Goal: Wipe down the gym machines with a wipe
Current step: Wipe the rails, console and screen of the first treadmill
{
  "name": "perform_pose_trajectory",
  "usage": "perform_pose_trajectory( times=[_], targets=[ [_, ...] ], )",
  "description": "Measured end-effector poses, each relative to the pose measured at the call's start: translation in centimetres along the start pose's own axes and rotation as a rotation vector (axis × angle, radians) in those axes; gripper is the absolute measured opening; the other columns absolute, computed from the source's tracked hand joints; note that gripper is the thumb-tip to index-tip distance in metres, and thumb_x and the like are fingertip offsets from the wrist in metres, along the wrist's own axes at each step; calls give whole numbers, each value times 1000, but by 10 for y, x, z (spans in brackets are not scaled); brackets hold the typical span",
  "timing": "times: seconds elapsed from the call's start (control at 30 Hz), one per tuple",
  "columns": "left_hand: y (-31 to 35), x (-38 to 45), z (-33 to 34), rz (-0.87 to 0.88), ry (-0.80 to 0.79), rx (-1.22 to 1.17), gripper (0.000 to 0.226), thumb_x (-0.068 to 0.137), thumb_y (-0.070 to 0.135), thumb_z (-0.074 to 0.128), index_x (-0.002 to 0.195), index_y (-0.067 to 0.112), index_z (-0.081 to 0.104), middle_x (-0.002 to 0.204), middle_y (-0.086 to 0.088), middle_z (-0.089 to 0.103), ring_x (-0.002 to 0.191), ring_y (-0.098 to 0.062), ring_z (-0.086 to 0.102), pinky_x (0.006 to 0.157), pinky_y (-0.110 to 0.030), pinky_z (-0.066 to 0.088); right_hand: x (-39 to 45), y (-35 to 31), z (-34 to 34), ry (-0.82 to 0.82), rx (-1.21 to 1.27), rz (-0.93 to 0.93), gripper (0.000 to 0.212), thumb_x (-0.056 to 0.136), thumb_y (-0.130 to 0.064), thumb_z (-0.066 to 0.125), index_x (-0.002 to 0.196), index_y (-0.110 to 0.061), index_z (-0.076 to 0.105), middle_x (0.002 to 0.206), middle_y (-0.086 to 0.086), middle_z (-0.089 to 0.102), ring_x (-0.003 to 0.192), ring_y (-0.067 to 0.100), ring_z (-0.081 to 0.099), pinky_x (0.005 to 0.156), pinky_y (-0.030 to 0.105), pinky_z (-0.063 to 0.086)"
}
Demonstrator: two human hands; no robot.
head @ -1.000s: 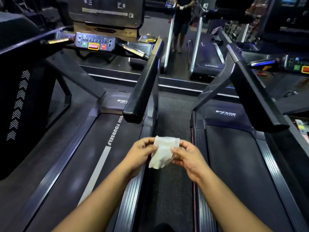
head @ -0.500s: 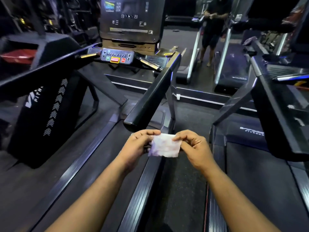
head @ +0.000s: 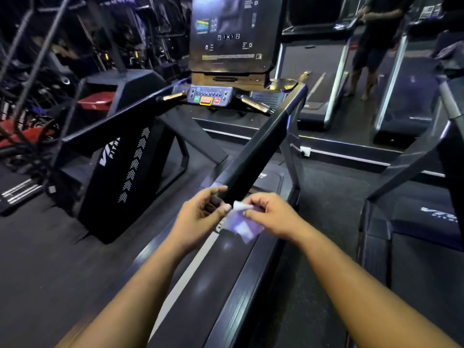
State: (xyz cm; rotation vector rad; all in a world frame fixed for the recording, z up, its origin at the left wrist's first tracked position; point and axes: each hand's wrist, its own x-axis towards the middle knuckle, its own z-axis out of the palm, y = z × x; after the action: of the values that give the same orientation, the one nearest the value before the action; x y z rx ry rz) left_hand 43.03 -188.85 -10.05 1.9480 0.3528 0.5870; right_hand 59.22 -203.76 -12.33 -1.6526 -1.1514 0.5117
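Just below the near end of the treadmill's right handrail (head: pixel 261 149), a thin, crumpled white wipe (head: pixel 242 223) hangs between the two hands. The right hand (head: pixel 272 216) pinches its upper edge with curled fingers and thumb, and the limp sheet droops beneath that hand, tinted faintly violet. The left hand (head: pixel 198 217) sits just left of the wipe, fingers loosely curved, with the thumb tip touching the sheet's top corner; whether it actually grips the wipe cannot be told through the blur. The index finger of that hand reaches up to the handrail's blunt, squared end.

The handrail is a long, smooth, glossy black bar that slopes up and away toward the console (head: pixel 209 95), a flat panel with small round buttons, a green key, a red key and a yellow-framed red block. Above the console stands a dark rectangular screen (head: pixel 229 33). Under the handrail lies the matte black running belt (head: pixel 213 267) with a pale stripe along it, edged by a ribbed side rail (head: pixel 241 297). Left of the handrail, a black side panel (head: pixel 120 177) carries white lettering and a column of small arrow marks. Right of the handrail stands another treadmill (head: pixel 426 222).
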Motion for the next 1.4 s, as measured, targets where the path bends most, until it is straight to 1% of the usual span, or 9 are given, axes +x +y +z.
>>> perform_pose_trajectory(
  times=[0.13, 0.23, 0.3, 0.4, 0.57, 0.77, 0.87, 1.1, 1.4],
  targets=[
    [-9, 12, -30, -8, 192, -13, 27, 86, 50, 68, 110, 38, 71, 90, 9, 72, 80, -11, 66, 77, -43, 54, 49, -26, -14, 372, -191, -30, 5, 91, -12, 58, 89, -16, 59, 70, -4, 57, 65, 12, 51, 64, 32, 39],
    [-19, 20, -45, 0, 214, 33, 25, 86, 54, 66, 105, 39, 71, 89, 12, 72, 79, -11, 65, 78, -47, 55, 82, -30, -4, 468, -443, 39, 20, 98, -15, 49, 115, -14, 59, 98, 13, 69, 91, 38, 62, 70, 39, 41],
    [-23, 27, -48, 16, 224, 32, 22, 88, 52, 65, 104, 39, 72, 90, 13, 73, 81, -9, 66, 78, -42, 55, 88, -16, 20, 297, -513, 100, 41, 100, -18, 40, 138, -14, 54, 132, 20, 62, 121, 38, 58, 94, 41, 44],
    [-30, 41, -49, 45, 199, 27, 18, 92, 46, 63, 105, 36, 71, 100, 11, 74, 92, -11, 69, 85, -35, 54, 65, 7, 77, 304, -349, -25, 53, 99, -7, 37, 151, -10, 42, 161, 10, 33, 153, 27, 23, 125, 35, 18],
    [-41, 69, -38, 62, 73, 135, 28, 99, 38, 56, 127, 35, 60, 127, 16, 61, 116, 1, 59, 102, -30, 49, 23, 17, 152, 446, -140, -35, 79, 103, -55, 36, 160, -12, 0, 169, 0, -12, 156, 17, -8, 127, 36, 9],
    [-34, 104, -9, -191, -209, 357, 66, 108, 51, 35, 163, 28, 7, 170, 11, 5, 156, -8, 1, 125, -56, -3, 65, 6, 132, 587, 93, 161, 124, 74, -97, 20, 159, -13, -11, 166, -3, -23, 151, 6, -22, 126, 41, -6],
    [-37, 108, -2, -187, -202, 280, 60, 110, 40, 34, 163, 25, 10, 170, 8, 7, 156, -8, 4, 127, -51, 2, 52, -1, 152, 608, 65, 64, 123, 75, -94, 19, 159, -9, -10, 167, 3, -20, 152, 8, -20, 124, 26, -7],
    [-31, 103, 0, -182, -150, 284, 66, 107, 30, 36, 163, 27, 1, 170, 3, 11, 156, -16, 13, 126, -51, 10, 67, 27, 143, 681, 260, 291, 137, 58, -105, 9, 159, -13, -5, 166, -2, -14, 155, 12, -12, 127, 41, 0],
    [-27, 105, 1, -214, -169, 321, 64, 106, 27, 36, 163, 31, 6, 169, 9, 14, 154, -14, 20, 124, -52, 14, 38, 25, 174, 591, 132, 79, 123, 72, -96, 13, 160, -12, -8, 168, -2, -18, 155, 17, -15, 126, 44, -1]
  ],
)
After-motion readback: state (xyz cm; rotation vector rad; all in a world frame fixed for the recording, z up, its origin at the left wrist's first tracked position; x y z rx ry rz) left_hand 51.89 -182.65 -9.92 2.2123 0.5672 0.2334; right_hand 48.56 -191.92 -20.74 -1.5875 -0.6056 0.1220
